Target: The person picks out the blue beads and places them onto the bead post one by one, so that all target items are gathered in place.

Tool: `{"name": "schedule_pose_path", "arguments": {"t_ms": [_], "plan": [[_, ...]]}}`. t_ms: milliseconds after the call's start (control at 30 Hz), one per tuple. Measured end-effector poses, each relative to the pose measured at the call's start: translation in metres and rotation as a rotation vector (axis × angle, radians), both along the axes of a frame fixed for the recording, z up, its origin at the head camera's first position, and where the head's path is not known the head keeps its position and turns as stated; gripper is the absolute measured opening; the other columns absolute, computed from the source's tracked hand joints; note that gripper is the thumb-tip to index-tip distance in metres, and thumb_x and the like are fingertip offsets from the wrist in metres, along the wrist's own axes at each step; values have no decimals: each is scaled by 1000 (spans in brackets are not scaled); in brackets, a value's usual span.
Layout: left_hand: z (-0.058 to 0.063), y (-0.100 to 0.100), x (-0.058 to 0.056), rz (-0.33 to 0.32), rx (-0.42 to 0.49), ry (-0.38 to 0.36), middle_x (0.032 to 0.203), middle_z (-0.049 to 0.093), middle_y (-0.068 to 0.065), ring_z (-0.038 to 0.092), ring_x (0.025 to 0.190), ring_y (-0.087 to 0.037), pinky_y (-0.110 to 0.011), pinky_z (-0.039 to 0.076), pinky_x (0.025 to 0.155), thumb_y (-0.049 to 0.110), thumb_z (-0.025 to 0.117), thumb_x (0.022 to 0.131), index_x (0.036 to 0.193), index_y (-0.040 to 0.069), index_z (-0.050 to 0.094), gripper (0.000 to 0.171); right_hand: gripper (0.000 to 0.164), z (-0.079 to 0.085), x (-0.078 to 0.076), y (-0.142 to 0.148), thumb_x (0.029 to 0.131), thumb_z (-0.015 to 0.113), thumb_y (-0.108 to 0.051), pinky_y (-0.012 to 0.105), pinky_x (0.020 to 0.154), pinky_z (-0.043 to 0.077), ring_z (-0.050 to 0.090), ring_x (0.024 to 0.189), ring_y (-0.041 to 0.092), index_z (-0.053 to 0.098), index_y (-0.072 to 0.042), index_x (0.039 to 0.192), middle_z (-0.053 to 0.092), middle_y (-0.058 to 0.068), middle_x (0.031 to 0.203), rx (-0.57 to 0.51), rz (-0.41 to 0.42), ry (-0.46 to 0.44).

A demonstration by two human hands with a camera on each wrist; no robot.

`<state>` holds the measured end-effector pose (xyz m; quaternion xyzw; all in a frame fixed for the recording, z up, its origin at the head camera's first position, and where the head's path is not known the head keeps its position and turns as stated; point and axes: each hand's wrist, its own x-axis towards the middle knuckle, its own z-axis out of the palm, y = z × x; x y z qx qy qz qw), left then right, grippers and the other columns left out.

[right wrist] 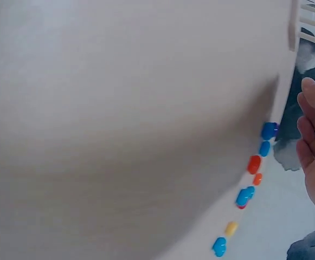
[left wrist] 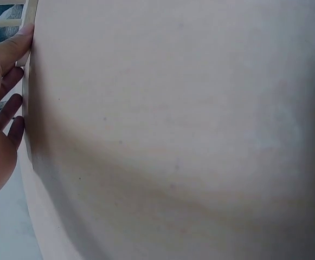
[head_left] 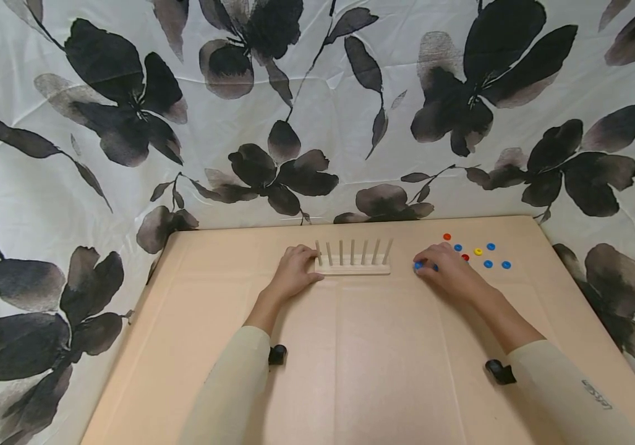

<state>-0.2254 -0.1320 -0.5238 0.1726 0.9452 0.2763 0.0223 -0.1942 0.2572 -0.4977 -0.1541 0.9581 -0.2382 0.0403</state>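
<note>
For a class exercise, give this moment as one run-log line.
left hand grips peg rack, left end | right hand at blue discs, hold unclear | red discs, yellow disc nearby

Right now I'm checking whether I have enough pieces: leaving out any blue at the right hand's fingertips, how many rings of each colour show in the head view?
Blue rings: 4
Red rings: 2
Yellow ring: 1
Total: 7, though the right hand may hide more.
</note>
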Motion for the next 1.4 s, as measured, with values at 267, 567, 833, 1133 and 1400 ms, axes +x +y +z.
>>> {"name": "schedule_pose_path", "arguments": {"t_ms": [267, 567, 833, 1133, 1400], "plan": [[0, 0, 0, -2, 0, -3, 132, 63, -11, 51, 128, -32, -47, 40, 112, 31, 87, 84, 132, 6, 67, 57, 23, 29, -5, -7, 96, 72, -11, 55, 101, 45, 56, 114, 37, 75, -3, 118, 72, 16, 114, -27, 44, 137], [-2, 0, -2, -3, 10, 6, 131, 63, -11, 51, 128, -33, -48, 40, 112, 30, 87, 84, 131, 6, 67, 56, 26, 56, -20, -17, 95, 74, -12, 56, 100, 47, 57, 115, 35, 75, -6, 121, 74, 15, 115, -70, 68, 223], [-2, 1, -3, 10, 22, 1, 131, 63, -11, 51, 127, -33, -47, 40, 112, 30, 88, 83, 131, 6, 68, 57, 26, 72, -34, -38, 93, 76, -11, 54, 98, 48, 60, 112, 37, 76, -5, 118, 75, 14, 111, -74, 122, 271], [-1, 2, -3, 14, 21, -10, 131, 63, -11, 50, 127, -33, -47, 40, 112, 30, 87, 84, 131, 6, 68, 56, 23, 82, -39, -69, 92, 78, -12, 53, 102, 45, 60, 111, 33, 77, -5, 113, 76, 10, 105, -152, 168, 277], [1, 3, -3, 16, 26, -18, 130, 63, -11, 50, 126, -32, -47, 40, 111, 30, 87, 84, 131, 7, 68, 56, 23, 86, -40, -99, 93, 78, -13, 55, 103, 41, 56, 116, 30, 77, -6, 115, 76, 6, 106, -172, 187, 219]]}}
